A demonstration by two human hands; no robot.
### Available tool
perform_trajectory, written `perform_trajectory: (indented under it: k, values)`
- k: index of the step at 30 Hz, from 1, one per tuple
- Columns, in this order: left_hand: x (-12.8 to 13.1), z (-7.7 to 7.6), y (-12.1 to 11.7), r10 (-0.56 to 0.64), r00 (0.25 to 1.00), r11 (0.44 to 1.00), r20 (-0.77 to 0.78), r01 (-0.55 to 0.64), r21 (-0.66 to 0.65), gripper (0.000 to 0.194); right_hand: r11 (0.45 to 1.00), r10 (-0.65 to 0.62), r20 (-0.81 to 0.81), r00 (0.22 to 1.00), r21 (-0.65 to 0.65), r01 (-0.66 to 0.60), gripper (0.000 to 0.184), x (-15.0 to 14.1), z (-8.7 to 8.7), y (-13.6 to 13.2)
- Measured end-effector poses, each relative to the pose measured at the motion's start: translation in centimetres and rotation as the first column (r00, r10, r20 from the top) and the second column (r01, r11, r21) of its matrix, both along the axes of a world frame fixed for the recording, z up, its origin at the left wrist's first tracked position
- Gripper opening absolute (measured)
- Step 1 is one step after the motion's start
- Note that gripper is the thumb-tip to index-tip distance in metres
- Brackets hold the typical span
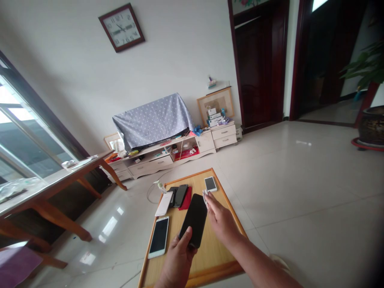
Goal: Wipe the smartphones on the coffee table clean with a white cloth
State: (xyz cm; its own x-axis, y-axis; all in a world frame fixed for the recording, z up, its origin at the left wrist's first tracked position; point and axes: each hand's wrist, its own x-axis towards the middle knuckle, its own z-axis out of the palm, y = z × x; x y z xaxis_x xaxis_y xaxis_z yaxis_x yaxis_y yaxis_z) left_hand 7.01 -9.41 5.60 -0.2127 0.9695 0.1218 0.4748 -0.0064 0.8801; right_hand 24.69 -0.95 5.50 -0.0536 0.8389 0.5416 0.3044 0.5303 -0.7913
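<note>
A black smartphone [195, 219] is held above the small wooden table, its dark face up and tilted. My left hand [179, 256] grips its lower end, thumb across the front. At the phone's upper right edge, my right hand [223, 222] has its fingers closed on a small white wad [205, 195], perhaps tissue or cloth. Whether the wad touches the phone I cannot tell. Left of the held phone lies a white phone with a dark screen [159, 237]. Beyond it are a pale phone [164, 204], a dark phone [181, 195] and something flat and red [186, 199].
A clear pump bottle [161, 186] stands at the table's [214, 260] far left corner. Near the far right corner lies a small white phone [210, 184]. A long table [75, 170] is at left, with a low white cabinet [153, 165] against the wall.
</note>
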Motion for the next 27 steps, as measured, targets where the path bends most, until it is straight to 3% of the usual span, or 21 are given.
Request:
perform_trajectory:
  k: [2,5,7,10,12,14,18,22,27]
  values:
    - [0.3,0.4,0.1,0.024,0.957,0.995,0.291,0.006,-0.099,0.046,0.988,-0.025,-0.173,0.985,-0.155,-0.002,0.043,0.5,-0.5,0.5]
    - [0.9,1.3,0.6,0.127,0.688,0.978,0.714,0.034,-0.206,0.044,0.91,-0.056,-0.361,0.931,-0.403,-0.102,0.038,0.6,-0.7,0.5]
    - [1.2,1.9,1.3,0.177,0.551,0.974,0.816,0.021,-0.226,0.047,0.839,-0.04,-0.419,0.907,-0.507,-0.197,0.037,0.2,-0.4,0.0]
    - [1.4,2.0,2.5,0.239,0.452,0.962,0.859,0.012,-0.273,0.046,0.742,0.128,-0.455,0.881,-0.546,-0.39,0.041,-0.8,0.2,-1.3]
    - [1.4,1.7,3.4,0.245,0.431,0.958,0.869,0.029,-0.284,0.043,0.695,0.262,-0.473,0.841,-0.512,-0.505,0.044,-1.6,0.3,-2.1]
    - [1.6,1.2,4.1,0.233,0.43,0.959,0.873,0.047,-0.279,0.042,0.693,0.306,-0.487,0.818,-0.475,-0.542,0.044,-2.3,0.2,-2.4]
    - [2.2,0.2,5.3,0.204,0.495,0.962,0.845,0.059,-0.267,0.048,0.726,0.207,-0.534,0.82,-0.478,-0.494,0.043,-2.9,-0.6,-1.9]
    - [2.7,-0.7,6.3,0.152,0.568,0.959,0.809,0.112,-0.26,0.052,0.722,0.1,-0.578,0.81,-0.518,-0.459,0.041,-2.4,-1.1,-0.7]
    - [3.0,-1.6,7.6,0.227,0.548,0.95,0.805,0.058,-0.308,0.038,0.748,-0.002,-0.574,0.819,-0.544,-0.38,0.04,-1.3,-1.8,1.0]
